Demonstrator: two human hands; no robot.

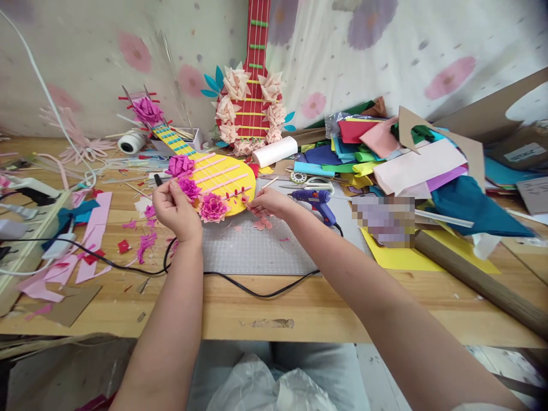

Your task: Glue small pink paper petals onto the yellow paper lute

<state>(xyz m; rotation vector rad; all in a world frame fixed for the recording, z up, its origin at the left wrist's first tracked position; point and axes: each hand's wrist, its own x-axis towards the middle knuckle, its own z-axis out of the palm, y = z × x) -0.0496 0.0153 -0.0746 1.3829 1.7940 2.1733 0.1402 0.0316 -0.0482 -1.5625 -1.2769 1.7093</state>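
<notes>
A yellow handmade paper guitar (pixel 233 177) with pink strips across its body lies tilted on the grey cutting mat (pixel 274 251). Magenta paper flowers (pixel 214 206) sit along its left and lower edge. At that left edge my left hand (pixel 174 208) is closed, thumb and fingers pinched against a magenta flower (pixel 188 188). My right hand (pixel 269 203) reaches the guitar's lower right edge with its fingertips pinched together, beside small red pieces; what they hold is hidden. Loose pale pink petals (pixel 262 222) lie on the mat below it.
A blue glue gun (pixel 314 200) lies right of my right hand, its black cord (pixel 265 295) looping across the front. A red paper guitar (pixel 252 108) stands behind. Coloured paper (pixel 372 142) is heaped right; a power strip (pixel 29 245) and scraps (pixel 96 234) lie left.
</notes>
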